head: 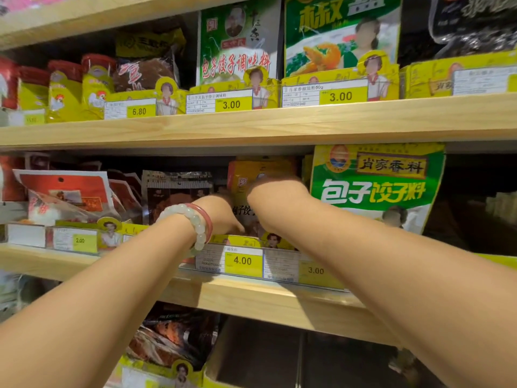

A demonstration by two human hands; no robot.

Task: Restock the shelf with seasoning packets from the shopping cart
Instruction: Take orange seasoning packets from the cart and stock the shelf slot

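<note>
Both hands reach into mid shelf (pixel 251 292), tight under upper board. Left hand (pixel 221 217) & right hand (pixel 275 197) at yellow-orange seasoning packet (pixel 261 170), upright behind 4.00 tag (pixel 242 261); grip state hidden, can't tell.

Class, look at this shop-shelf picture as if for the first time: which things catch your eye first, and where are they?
Two bare forearms reach to the middle shelf, where the left hand and right hand meet at an orange seasoning packet. On the left wrist sit a pale bead bracelet and a red bangle. Right of the hands stands a big green packet, above yellow price tags.
</note>
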